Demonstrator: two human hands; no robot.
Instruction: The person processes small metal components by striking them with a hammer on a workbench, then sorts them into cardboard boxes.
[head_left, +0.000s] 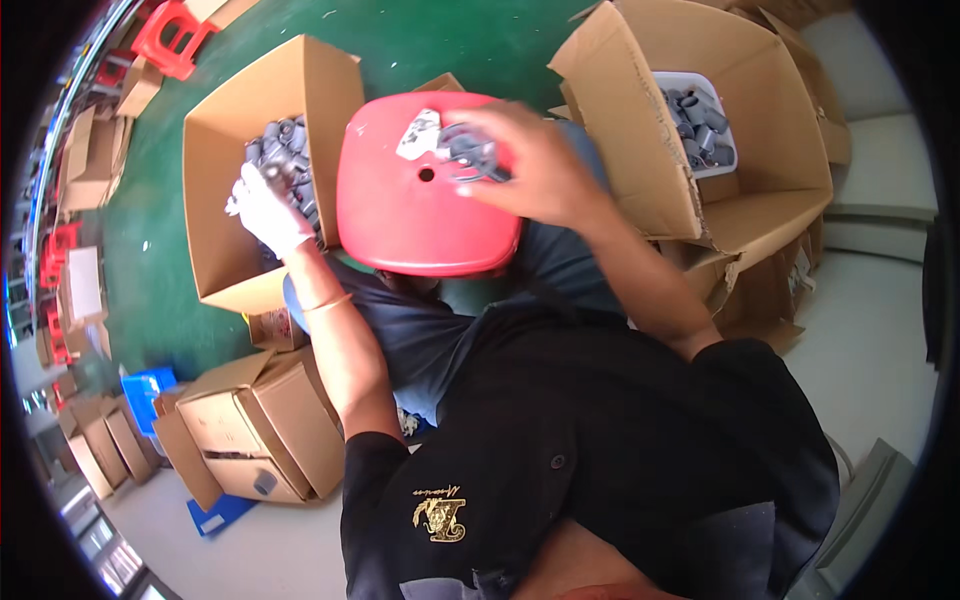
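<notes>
Carton (230,150) at left, carton (627,130) at right: grey cylindrical parts (290,140) contained in each. Red plastic stool (430,235) between. White-gloved left hand (268,208) placed at left parts; finger state indeterminable. Dark-grey part (470,152) pinched over stool by right hand's (540,165) fingers; handling judged unfinished, many parts left.

With the near stool (430,235) at the dial's centre, one carton (225,130) is standing just beside it at nine o'clock, loose parts (285,145) lying inside. Between two and three o'clock, another carton (622,120) is holding a tub (718,169) where more parts (705,135) are lying. At seven, a third carton (225,430) is resting, with a bin (150,395) near it toward eight. A farther stool (175,45) is standing at ten.
</notes>
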